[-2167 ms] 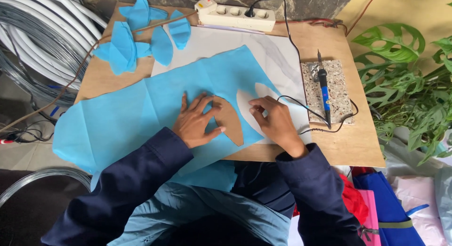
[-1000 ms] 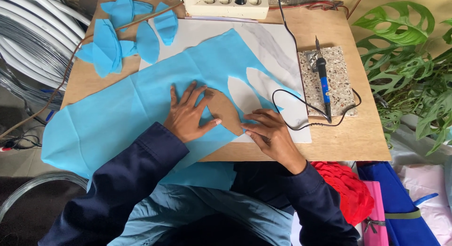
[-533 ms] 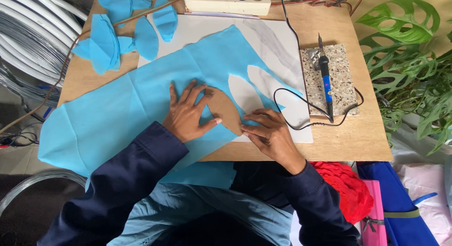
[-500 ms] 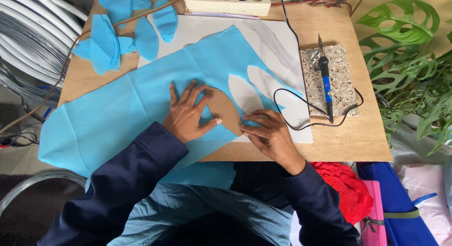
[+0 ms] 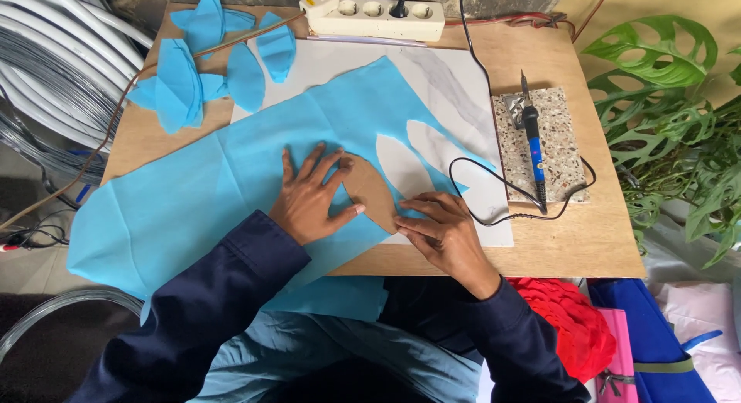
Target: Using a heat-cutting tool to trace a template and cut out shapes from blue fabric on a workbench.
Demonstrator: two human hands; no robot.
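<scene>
Left hand spread flat, fingers wide, pinning the brown template on the blue cloth at table centre. Right hand pinches the template's five-o'clock edge. Soldering iron sits well apart at three o'clock; cut petals at ten.

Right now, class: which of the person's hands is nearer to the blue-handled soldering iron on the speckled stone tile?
Right. The right hand lies just left of the soldering iron; the left hand lies farther left.
</scene>
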